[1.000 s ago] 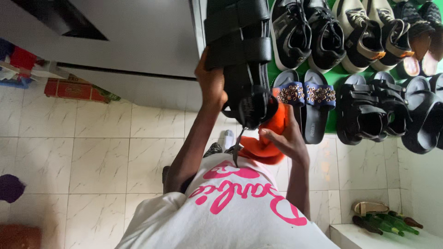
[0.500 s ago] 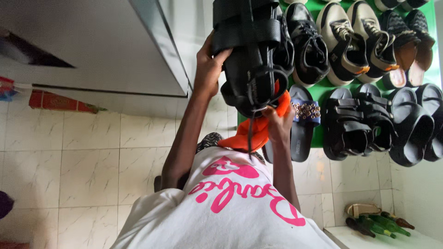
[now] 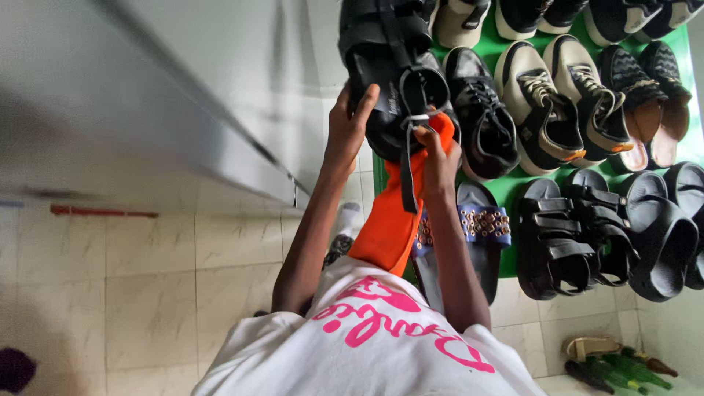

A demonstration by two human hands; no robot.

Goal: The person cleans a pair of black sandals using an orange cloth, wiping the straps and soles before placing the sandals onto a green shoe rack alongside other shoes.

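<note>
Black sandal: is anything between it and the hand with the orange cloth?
Only the cloth itself. The right hand presses the orange cloth against the black sandal, and a loose strap hangs down across the cloth. The left hand grips the sandal directly.

black sandal [image 3: 389, 66]: its upper end is cut off by the top edge.
grey cabinet [image 3: 147, 103]: smeared by motion blur, edges unclear.
top-row shoes [image 3: 557, 15]: only lower parts are in frame.
green bottles [image 3: 616, 367]: cropped at the bottom edge.
blue slide [image 3: 480, 227]: partly hidden behind the right forearm.
</note>
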